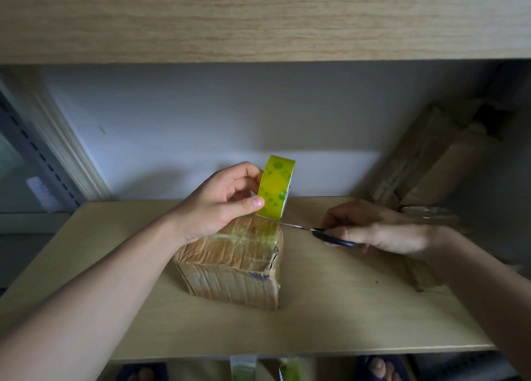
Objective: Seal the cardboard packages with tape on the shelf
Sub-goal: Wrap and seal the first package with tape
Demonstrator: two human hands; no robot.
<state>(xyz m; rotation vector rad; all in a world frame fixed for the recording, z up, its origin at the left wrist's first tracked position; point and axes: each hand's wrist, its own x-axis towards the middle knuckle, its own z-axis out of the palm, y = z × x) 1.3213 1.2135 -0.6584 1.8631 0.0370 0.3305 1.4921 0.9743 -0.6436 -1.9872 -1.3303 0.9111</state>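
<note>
A small, creased cardboard box [235, 268] stands in the middle of the wooden shelf [344, 317]. Clear tape lies across its top. My left hand [221, 205] grips a yellow-green tape roll [274, 189] upright just above the box's far edge, thumb on the roll's outer face. A short strip runs from the roll down to the box top. My right hand [370, 228] holds black-handled scissors [319, 232] at the right of the box. Their blades point left and reach the tape strip under the roll.
A larger cardboard package [425, 162] leans at the right rear of the shelf, with clear tape on it. An upper wooden shelf board [258, 18] hangs overhead. Below the shelf's front edge hang tape strips [242, 366], and feet show on the floor.
</note>
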